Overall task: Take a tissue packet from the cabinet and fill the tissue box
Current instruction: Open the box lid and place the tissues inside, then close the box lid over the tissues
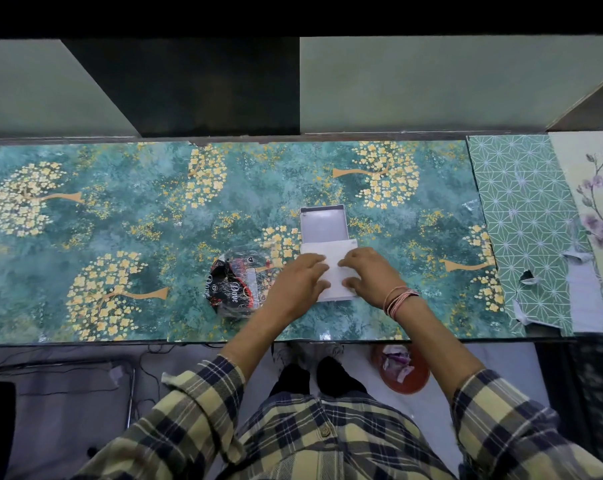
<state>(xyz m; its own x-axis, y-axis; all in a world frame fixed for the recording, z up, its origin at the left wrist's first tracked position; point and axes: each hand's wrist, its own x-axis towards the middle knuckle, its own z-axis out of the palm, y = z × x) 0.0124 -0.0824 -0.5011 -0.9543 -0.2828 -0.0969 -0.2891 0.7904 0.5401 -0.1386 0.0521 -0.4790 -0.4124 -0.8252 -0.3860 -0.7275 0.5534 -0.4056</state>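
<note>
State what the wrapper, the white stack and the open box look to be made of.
Wrapper: thin glossy plastic film, crinkled, partly clear with glare.
White stack under both hands: probably soft tissue paper, matte, square-edged.
Open box: seems stiff card or plastic; smooth pale inside, thin straight walls; cannot tell which.

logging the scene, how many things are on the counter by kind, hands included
hands: 2, left and right, both pressing on the tissues
tissues: 1 white stack
box: 1, open and white, just beyond the tissues
wrapper: 1, crumpled plastic, left of the tissues
total: 5
</note>
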